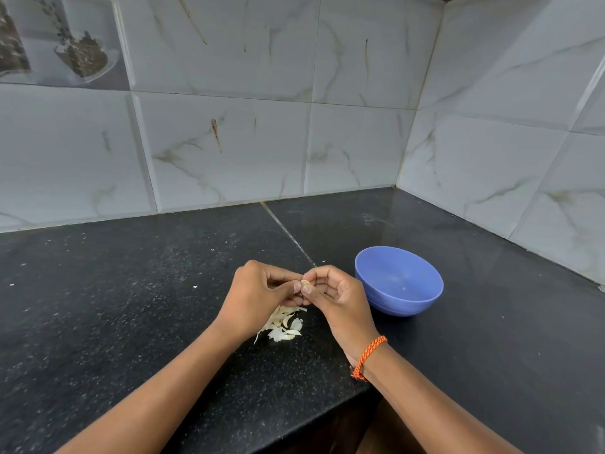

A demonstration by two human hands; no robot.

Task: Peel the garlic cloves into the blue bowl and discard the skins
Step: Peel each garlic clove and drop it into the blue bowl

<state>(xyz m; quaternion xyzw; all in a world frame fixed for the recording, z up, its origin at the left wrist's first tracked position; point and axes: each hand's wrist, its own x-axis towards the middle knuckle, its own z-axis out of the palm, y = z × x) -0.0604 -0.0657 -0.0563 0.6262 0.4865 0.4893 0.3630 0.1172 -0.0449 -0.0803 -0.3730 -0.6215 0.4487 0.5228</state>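
A small pale garlic clove [305, 283] is pinched between the fingertips of both hands above the black counter. My left hand [258, 294] grips it from the left and my right hand [334, 296] pinches it from the right with thumb and forefinger. Just below the hands lies a small heap of garlic cloves and white skins [284, 324] on the counter, partly hidden by my left hand. The blue bowl [398, 280] stands to the right of my right hand; its inside looks nearly bare.
The black granite counter [131, 306] runs into a corner with marble-patterned wall tiles [229, 142] behind and to the right. The counter's front edge [360, 393] cuts in under my right wrist. Small white flecks lie scattered on the left.
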